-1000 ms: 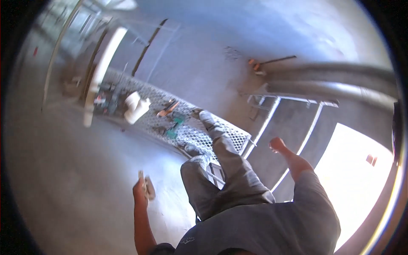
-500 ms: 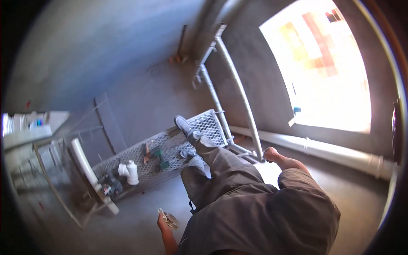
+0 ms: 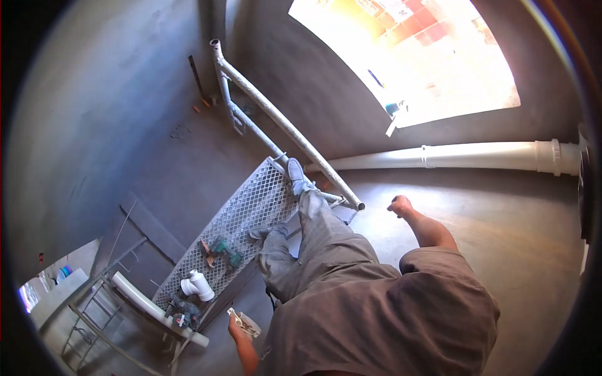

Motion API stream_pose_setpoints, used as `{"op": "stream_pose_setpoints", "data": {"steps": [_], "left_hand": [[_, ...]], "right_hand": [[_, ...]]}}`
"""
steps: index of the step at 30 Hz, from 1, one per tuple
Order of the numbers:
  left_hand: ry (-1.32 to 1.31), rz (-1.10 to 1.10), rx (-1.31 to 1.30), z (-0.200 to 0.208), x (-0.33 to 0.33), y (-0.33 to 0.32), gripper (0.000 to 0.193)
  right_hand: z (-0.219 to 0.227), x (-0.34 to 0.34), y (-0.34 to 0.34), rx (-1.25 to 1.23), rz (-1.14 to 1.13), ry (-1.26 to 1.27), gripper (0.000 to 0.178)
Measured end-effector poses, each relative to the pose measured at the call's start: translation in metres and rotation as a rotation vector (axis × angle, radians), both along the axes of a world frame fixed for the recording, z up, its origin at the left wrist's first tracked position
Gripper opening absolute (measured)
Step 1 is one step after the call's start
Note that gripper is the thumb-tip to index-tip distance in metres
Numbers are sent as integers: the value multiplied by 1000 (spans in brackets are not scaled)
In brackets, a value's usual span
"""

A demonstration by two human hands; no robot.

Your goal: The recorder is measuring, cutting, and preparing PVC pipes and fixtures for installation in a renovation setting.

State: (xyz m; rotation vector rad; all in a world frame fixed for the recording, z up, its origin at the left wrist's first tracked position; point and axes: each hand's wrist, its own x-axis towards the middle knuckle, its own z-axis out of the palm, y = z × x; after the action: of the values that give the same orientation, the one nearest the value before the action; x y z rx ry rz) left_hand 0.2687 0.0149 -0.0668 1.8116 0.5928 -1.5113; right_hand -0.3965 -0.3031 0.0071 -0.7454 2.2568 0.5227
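Observation:
Low in the picture, my left hand (image 3: 236, 331) is closed around a crumpled off-white thing (image 3: 250, 323), too small to name surely. My right hand (image 3: 399, 205) hangs to the right of the lower end of a pale metal scaffold frame (image 3: 282, 122), apart from it. Its fingers are curled, with a small dark spot at their tips; what they hold, if anything, I cannot make out. My shoes are on a metal mesh platform (image 3: 241, 188). On it lie a green cordless drill (image 3: 227, 252), an orange-brown tool (image 3: 207, 254) and a white branched pipe fitting (image 3: 197, 286).
A dark power tool (image 3: 185, 309) and a white pipe length (image 3: 141, 298) sit at the platform's near left end, beside more metal frames (image 3: 94, 323). A thick white pipe (image 3: 489, 156) runs along the right wall beneath a bright window opening (image 3: 433, 62). The concrete floor (image 3: 501, 232) lies below.
My view has turned, so the platform and scaffold frame now slant more steeply. My right hand now shows clear of the frame's lower end. The left hand keeps its hold on the off-white thing.

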Motion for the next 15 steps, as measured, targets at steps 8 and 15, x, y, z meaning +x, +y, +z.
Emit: {"op": "stream_pose_setpoints", "data": {"steps": [8,15], "left_hand": [[29,-113,46,34,-52,-90,39],[-46,-225,179,71,-107,-176,38]], "right_hand": [[-23,-65,-94,-331,-215,62,70],[-99,-221,-208,-515,-271,186,102]]}}
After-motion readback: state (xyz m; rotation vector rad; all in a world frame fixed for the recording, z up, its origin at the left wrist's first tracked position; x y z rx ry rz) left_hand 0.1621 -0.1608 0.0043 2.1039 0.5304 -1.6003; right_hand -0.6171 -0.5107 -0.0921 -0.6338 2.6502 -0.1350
